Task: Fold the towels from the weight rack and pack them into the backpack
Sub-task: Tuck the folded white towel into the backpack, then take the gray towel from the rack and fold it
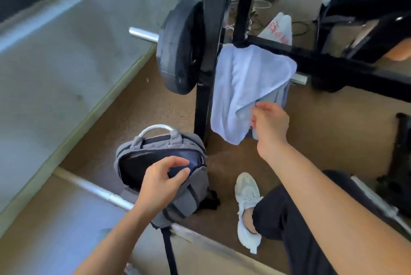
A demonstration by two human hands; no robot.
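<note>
A pale blue towel (242,88) hangs draped over a black bar of the weight rack (329,63). My right hand (270,125) pinches the towel's lower right edge. Below and to the left, a grey backpack (138,152) stands on the brown floor with its top unzipped and the dark lining showing. My left hand (162,181) grips the front rim of the backpack's opening. A second white cloth with red print (278,29) lies on the floor behind the rack.
A black weight plate (180,48) on a chrome bar juts out left of the rack's upright. My white shoe (248,210) and dark trouser leg are at the lower right. A metal floor strip (115,198) runs under the backpack; a wall is on the left.
</note>
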